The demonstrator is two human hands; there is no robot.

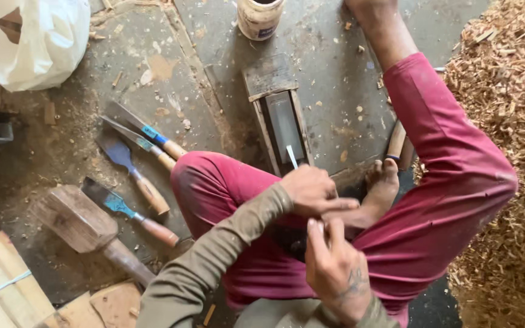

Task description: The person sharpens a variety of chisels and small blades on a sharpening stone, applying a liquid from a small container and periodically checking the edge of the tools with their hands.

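I sit on the floor in red trousers, knees bent. A narrow metal chisel blade [291,156] rests its tip on a dark sharpening stone [285,124] set in a long wooden holder [270,76]. My left hand [312,191] presses down on the blade just behind the tip. My right hand [335,267] is closed lower down, around the tool's rear end, which is mostly hidden between my legs. My bare foot [383,182] lies beside the holder's near end.
Several wooden-handled chisels [138,176] and a wooden mallet [86,228] lie on the left. A white plastic bag [31,36] sits top left, a jar [259,18] beyond the holder, a shavings pile [505,152] on the right, and planks [1,279] bottom left.
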